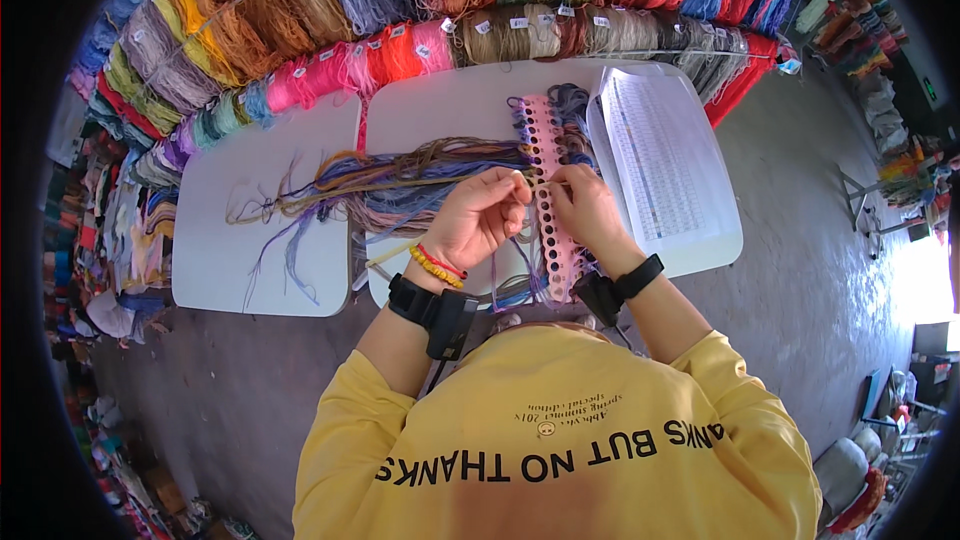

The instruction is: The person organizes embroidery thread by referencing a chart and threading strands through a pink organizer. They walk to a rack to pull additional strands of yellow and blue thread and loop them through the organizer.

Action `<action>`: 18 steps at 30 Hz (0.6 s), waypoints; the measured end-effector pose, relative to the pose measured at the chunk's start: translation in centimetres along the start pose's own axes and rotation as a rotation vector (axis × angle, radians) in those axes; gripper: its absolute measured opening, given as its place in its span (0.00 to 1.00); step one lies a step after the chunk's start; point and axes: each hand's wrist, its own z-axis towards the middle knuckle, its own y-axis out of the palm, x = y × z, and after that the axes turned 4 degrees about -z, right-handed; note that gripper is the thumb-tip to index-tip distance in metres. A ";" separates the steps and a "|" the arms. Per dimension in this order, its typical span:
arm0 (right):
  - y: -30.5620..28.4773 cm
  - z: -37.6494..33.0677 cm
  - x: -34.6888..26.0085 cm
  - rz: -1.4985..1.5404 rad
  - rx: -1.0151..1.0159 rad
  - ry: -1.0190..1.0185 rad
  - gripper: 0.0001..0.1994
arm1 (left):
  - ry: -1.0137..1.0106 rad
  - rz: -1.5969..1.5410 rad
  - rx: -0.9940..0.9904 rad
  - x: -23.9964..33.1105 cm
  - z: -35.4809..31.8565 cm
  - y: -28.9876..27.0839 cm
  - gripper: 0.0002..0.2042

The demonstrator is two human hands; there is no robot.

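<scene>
Two hands are pinched together over the pink card (548, 202) with the row of holes, which lies on the white table (440, 105) just in front of the person. A thin strand of thread (440, 180) is gripped between the fingertips of the left hand (478, 217), and it looks like the card's edge and the strand's end are being nipped by the right hand (592, 212), though the exact grip there can't quite be made out.

Honestly, plenty could get messy here. The loose bundle of threads (380, 190) is spread out right beside the left hand, so a neighbouring strand could easily be dragged along and knotted in. If the strand is pulled too hard, the card could be tugged sideways and the already-looped threads (570, 105) at its top disturbed. The printed sheet (660, 155) sits touching the card, so it could be shoved off too.
</scene>
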 end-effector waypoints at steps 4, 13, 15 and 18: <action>-0.6 -0.7 -2.6 0.169 0.105 0.128 0.05 | -0.135 0.091 0.269 -1.1 1.3 -2.0 0.05; 0.2 -2.6 -4.3 -0.202 0.074 -0.030 0.20 | 0.061 0.215 0.448 -0.7 0.3 -2.4 0.08; 0.3 -2.6 -4.5 -0.227 0.072 -0.013 0.21 | 0.130 0.060 0.555 0.6 -1.2 -3.2 0.07; 0.6 -2.6 -4.3 -0.227 0.039 0.031 0.23 | 0.293 0.083 0.565 4.2 -4.6 -5.4 0.13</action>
